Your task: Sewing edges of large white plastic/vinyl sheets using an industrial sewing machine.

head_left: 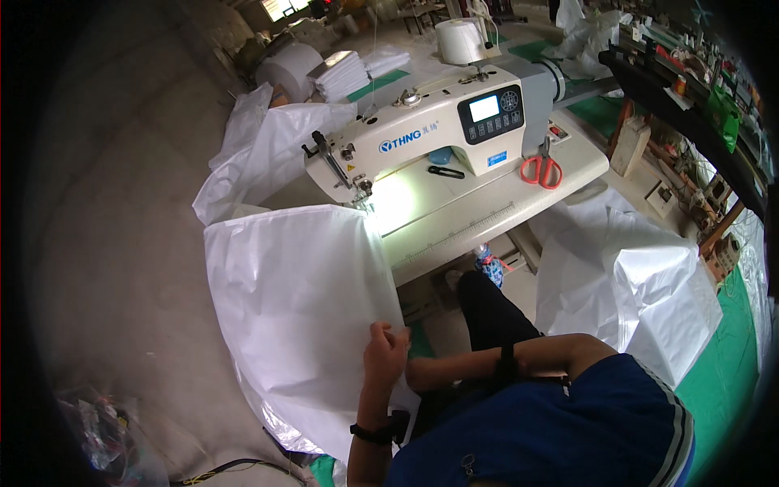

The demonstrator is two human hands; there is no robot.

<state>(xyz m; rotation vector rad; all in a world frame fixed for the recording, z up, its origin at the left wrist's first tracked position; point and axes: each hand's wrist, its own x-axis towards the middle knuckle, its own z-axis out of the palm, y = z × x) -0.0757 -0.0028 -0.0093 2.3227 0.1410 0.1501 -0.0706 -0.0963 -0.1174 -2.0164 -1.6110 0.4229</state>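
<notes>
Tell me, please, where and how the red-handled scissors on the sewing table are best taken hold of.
I would grip the scissors by their red handle loops, probably coming from the seated person's side: the loops lie toward the table's near edge, while the blades point away.

Red-handled scissors (543,161) lie near a small black tool (445,172). Over at the back, a white stack (341,77) sits beside a big pale roll (288,69). Green matting (734,325) spreads at right.
</notes>
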